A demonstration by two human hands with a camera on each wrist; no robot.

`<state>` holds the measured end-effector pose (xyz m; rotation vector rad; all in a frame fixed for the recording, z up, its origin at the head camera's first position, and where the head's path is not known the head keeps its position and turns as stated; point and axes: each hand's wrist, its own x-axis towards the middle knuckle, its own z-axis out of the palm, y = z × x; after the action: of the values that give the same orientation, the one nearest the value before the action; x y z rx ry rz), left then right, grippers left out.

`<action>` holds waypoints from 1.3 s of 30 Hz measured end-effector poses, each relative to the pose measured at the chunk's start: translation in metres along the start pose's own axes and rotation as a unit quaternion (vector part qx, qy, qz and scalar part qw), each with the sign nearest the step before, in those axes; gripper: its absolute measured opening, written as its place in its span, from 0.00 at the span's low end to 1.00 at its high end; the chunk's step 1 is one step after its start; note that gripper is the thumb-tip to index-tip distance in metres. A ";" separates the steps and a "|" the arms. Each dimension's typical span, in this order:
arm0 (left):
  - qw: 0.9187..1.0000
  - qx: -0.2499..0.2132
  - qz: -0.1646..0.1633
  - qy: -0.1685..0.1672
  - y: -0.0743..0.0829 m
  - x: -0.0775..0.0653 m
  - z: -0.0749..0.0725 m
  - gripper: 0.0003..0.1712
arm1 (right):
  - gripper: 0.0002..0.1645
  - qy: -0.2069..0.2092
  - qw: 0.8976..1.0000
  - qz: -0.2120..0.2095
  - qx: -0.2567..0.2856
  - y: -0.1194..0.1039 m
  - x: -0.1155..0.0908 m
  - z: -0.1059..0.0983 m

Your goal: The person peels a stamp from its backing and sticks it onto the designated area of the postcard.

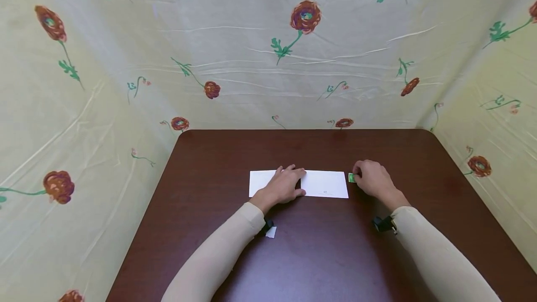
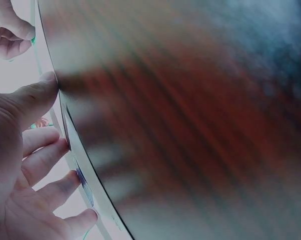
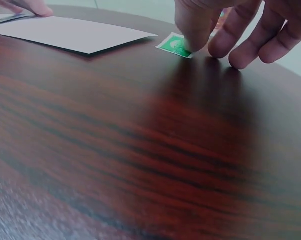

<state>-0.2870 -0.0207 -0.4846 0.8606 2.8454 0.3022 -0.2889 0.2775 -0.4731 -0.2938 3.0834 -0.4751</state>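
A long, flat white envelope (image 1: 325,183) lies crosswise on the table, with faint small print near its lower edge. Across its middle rests my left hand (image 1: 285,184), fingers spread and thumb toward me; a narrow dark patch shows between thumb and forefinger. Just off the envelope's right end is a small green stamp (image 3: 173,45) with a white border. My right hand (image 1: 373,178) pinches the stamp's right edge, thumb (image 3: 194,30) over it and the other fingers curled close to the tabletop. The forefinger is mostly hidden behind the thumb in the right wrist view.
A small white paper piece (image 1: 271,232) lies by my left wrist. The dark brown table (image 1: 319,255) has rounded far corners, and a flowered curtain (image 1: 247,101) encloses its back and sides. A black wrist camera (image 1: 383,223) is strapped below my right hand.
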 end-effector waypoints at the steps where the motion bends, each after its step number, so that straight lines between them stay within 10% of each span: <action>1: 1.000 0.000 0.000 0.000 0.000 0.000 0.000 0.38 | 0.05 0.001 1.000 0.003 0.004 0.000 0.000 0.000; 39: 1.000 0.007 0.001 -0.001 0.000 0.000 0.003 0.38 | 0.04 0.037 0.998 -0.041 0.031 -0.040 -0.018 -0.029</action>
<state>-0.2863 -0.0201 -0.4873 0.8646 2.8474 0.2823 -0.2653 0.2515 -0.4342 -0.4113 3.1295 -0.5962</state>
